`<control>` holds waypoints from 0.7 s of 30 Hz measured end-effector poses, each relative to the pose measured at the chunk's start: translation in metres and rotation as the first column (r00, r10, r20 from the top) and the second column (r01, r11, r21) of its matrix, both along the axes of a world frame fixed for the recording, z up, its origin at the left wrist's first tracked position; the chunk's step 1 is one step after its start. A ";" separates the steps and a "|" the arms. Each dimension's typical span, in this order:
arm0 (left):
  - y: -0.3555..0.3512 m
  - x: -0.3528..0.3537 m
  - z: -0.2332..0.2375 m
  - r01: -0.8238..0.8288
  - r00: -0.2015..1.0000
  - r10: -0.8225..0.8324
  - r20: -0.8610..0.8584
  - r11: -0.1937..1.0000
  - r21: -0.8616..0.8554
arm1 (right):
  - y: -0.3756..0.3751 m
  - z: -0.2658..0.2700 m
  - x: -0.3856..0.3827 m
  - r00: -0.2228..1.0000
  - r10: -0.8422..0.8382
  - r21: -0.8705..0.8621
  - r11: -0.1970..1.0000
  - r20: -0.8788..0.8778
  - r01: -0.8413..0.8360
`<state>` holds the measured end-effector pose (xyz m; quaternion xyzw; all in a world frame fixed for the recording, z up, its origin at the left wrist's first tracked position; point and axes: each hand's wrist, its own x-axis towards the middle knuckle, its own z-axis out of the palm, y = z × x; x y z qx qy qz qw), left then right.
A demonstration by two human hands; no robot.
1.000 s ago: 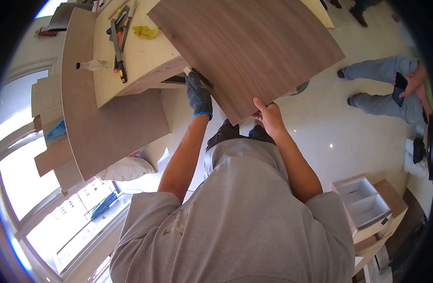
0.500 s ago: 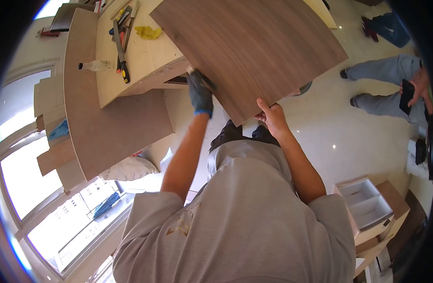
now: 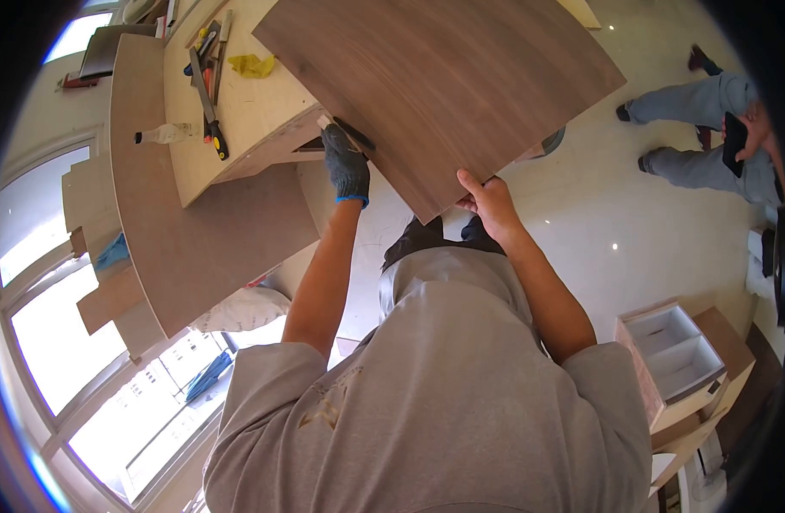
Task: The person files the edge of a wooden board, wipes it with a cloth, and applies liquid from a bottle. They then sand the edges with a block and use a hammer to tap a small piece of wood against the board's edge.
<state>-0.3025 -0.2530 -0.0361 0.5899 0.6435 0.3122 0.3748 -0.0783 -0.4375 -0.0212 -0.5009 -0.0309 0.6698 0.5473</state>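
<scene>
A brown wood-grain panel point(image 3: 461, 94) slants across the upper middle, with its near corner towards my body. My bare right hand point(image 3: 490, 205) is closed on its near edge, thumb on top and fingers underneath. At the panel's left edge, my left hand point(image 3: 348, 167) wears a grey glove with a blue cuff. Its fingers are closed around a dark, narrow tool point(image 3: 355, 133) that lies along this edge; I cannot tell its kind. The panel overlaps a pale wooden workbench point(image 3: 239, 111) behind it.
On the bench lie a file point(image 3: 206, 98), other hand tools, a yellow cloth point(image 3: 251, 66) and a clear bottle point(image 3: 166, 133). A large board point(image 3: 221, 248) stands at the left. At right are a person's legs point(image 3: 687, 150) and a white-lined drawer box point(image 3: 670, 346).
My gloved left hand has shifted slightly left and down along the panel's edge. The right hand keeps its hold. The view has turned a little.
</scene>
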 end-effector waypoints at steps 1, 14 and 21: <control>-0.001 -0.001 -0.002 0.022 0.999 -0.022 -0.032 0.999 0.029 | 0.000 0.001 0.000 1.000 0.000 0.003 1.000 0.000 0.000; -0.035 0.003 -0.010 0.037 0.997 -0.030 -0.064 0.993 0.108 | 0.001 0.003 -0.001 1.000 -0.022 0.017 1.000 0.006 0.021; -0.052 0.005 -0.007 0.000 1.000 0.001 -0.016 1.000 0.029 | 0.001 0.005 -0.001 0.999 -0.036 0.007 0.999 0.013 0.036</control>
